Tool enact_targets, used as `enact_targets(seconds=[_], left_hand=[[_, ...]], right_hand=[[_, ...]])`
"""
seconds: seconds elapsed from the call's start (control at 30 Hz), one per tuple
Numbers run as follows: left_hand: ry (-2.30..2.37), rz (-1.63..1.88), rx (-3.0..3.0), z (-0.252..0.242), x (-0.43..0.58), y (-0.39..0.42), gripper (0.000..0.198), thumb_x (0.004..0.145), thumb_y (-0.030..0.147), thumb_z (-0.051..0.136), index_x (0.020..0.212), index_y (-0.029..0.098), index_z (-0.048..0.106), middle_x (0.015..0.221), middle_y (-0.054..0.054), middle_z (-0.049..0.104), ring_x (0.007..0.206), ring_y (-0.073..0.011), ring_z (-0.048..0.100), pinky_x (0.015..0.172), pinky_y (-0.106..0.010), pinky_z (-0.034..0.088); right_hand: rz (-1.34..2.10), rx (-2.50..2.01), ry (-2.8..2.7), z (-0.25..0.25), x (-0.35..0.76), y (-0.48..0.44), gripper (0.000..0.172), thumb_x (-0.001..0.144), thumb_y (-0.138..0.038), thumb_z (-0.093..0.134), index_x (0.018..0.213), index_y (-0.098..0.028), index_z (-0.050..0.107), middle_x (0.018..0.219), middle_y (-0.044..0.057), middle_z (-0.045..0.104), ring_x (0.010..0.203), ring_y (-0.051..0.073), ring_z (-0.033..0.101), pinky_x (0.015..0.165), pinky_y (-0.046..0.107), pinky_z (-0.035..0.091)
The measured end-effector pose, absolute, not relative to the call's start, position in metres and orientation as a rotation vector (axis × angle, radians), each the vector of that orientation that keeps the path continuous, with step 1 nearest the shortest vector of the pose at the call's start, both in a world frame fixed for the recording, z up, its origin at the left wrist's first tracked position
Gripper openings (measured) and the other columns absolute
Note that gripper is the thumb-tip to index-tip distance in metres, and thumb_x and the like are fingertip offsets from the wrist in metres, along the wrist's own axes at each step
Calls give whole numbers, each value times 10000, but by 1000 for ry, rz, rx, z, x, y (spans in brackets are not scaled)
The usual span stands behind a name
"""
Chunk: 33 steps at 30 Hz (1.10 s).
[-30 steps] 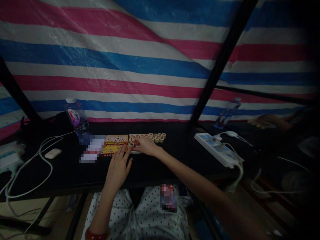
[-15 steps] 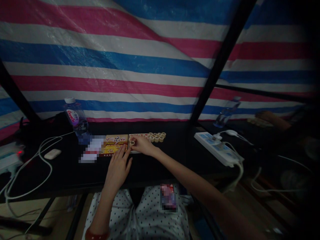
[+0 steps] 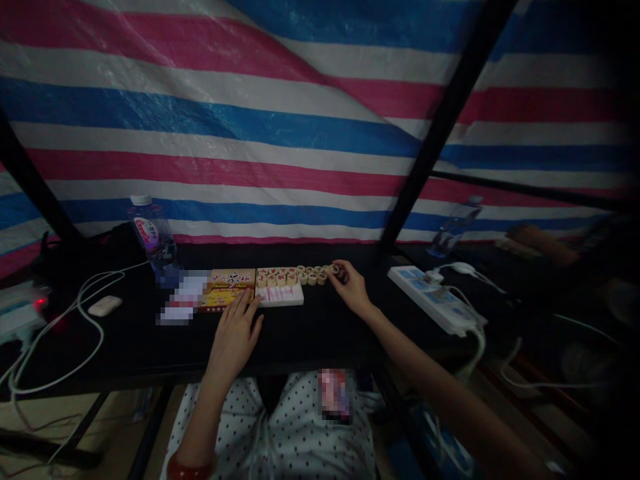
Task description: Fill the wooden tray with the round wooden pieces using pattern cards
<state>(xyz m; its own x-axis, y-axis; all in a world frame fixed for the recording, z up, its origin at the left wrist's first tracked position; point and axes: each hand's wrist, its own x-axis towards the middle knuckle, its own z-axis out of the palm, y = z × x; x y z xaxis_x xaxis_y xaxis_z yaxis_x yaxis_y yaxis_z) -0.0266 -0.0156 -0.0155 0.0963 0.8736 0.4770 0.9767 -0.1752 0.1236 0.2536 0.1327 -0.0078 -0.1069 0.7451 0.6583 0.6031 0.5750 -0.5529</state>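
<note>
My left hand (image 3: 236, 333) lies with its fingers spread over the front of a yellow-and-brown Chinese chess box (image 3: 231, 283), its fingertips near a white tray (image 3: 287, 296). Red-marked round chess pieces (image 3: 277, 275) fill the back part of that tray, while its front part shows a white base with pink marks. Right of the tray, dark-marked pieces (image 3: 313, 277) stand in two rows on the black table. At the right end of these rows, my right hand (image 3: 349, 285) pinches a round chess piece (image 3: 332, 269) between thumb and fingers.
A water bottle (image 3: 154, 243) and a blurred paper (image 3: 184, 297) are left of the box. A white earphone case (image 3: 105, 306) lies by loose cables. To the right are a power strip (image 3: 435, 299), a second bottle (image 3: 455, 227) and another person's hand (image 3: 525, 237).
My right hand has moved from the tray rightwards, to the end of the dark-marked rows, with a chess piece. The tray is now uncovered; my left hand has stayed in place.
</note>
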Motion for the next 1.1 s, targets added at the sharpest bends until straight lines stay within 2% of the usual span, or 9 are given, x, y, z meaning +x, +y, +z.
enact_targets(seconds=[0.13, 0.33, 0.57, 0.73, 0.93, 1.1], left_hand=[[-1852, -660, -2145, -14, -27, -16, 441, 922, 312, 387, 1331, 160, 452, 1432, -124, 413, 1324, -256, 367, 1066, -445, 356], [-1849, -650, -2142, -16, -27, -16, 450, 923, 311, 385, 1343, 157, 440, 1434, -127, 409, 1325, -260, 364, 1065, -444, 355], [-1827, -672, -2139, -19, -28, -14, 444, 919, 309, 388, 1335, 165, 445, 1428, -123, 419, 1321, -257, 372, 1058, -446, 364], [-1833, -663, -2136, -19, -28, -14, 448, 918, 308, 389, 1336, 156, 444, 1428, -125, 418, 1318, -259, 374, 1061, -446, 360], [-1821, -709, -2144, -19, -28, -14, 445, 913, 300, 395, 1334, 163, 447, 1427, -122, 420, 1322, -256, 372, 1063, -442, 361], [-1814, -699, -2138, -20, -28, -14, 444, 914, 298, 388, 1337, 170, 441, 1431, -116, 416, 1316, -256, 380, 1058, -449, 365]], right_hand=[[252, -1171, -1796, -14, 263, 132, 391, 781, -412, 572, 1084, -168, 536, 890, 69, 628, 662, 152, 537, 594, 282, 456], [290, -1226, -1862, -17, 260, 134, 390, 750, -345, 560, 1087, -151, 524, 785, 42, 594, 622, 141, 528, 566, 266, 448], [277, -1254, -1840, -21, 264, 140, 354, 713, -288, 568, 1043, -163, 537, 798, 37, 600, 630, 135, 536, 582, 262, 457], [320, -1254, -1880, -22, 265, 140, 406, 685, -235, 588, 1081, -169, 527, 843, 44, 614, 641, 132, 541, 603, 268, 473], [326, -1272, -1840, -23, 266, 142, 406, 703, -267, 609, 1089, -170, 529, 874, 61, 626, 660, 142, 551, 613, 287, 489], [296, -1336, -1836, -21, 268, 141, 370, 718, -293, 613, 1061, -172, 547, 819, 45, 635, 677, 154, 568, 634, 295, 484]])
